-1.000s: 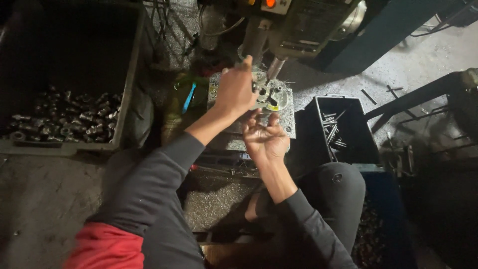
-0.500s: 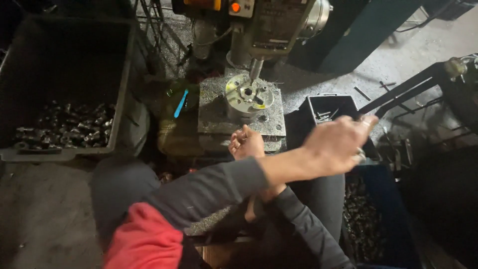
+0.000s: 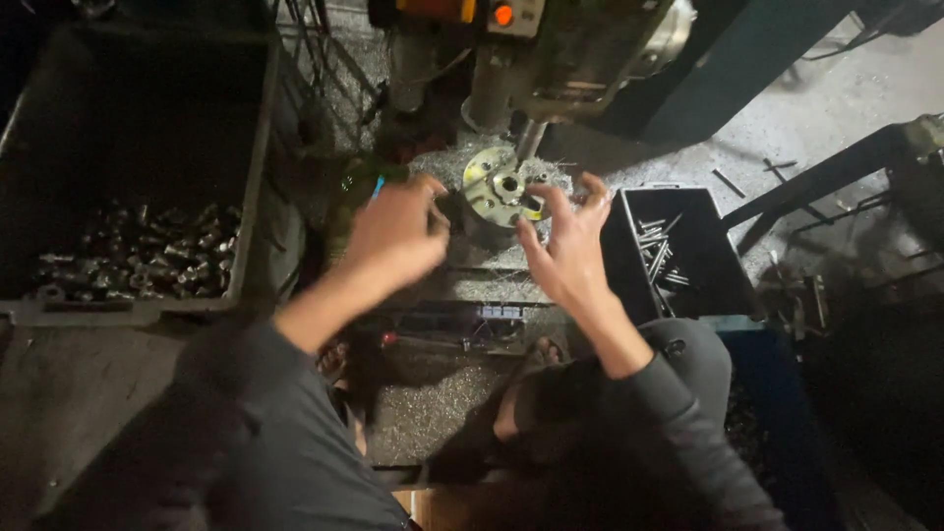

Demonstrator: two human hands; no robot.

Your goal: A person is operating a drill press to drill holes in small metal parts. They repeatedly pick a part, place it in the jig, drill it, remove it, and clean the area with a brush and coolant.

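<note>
Your open, empty right hand (image 3: 565, 246) and blurred left hand (image 3: 398, 231), grip unclear, flank the round fixture (image 3: 500, 187); the spindle (image 3: 528, 138) overhead could catch fingers.

Drill spindle (image 3: 528, 138) directly over round fixture (image 3: 500, 189)

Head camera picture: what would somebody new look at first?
Probably the shiny round metal disc in the middle, sitting under the drill machine. The left hand and the right hand hover on either side of it, fingers spread. Next, the big dark bin of small metal parts on the left, and the smaller black box of thin rods on the right.
</note>
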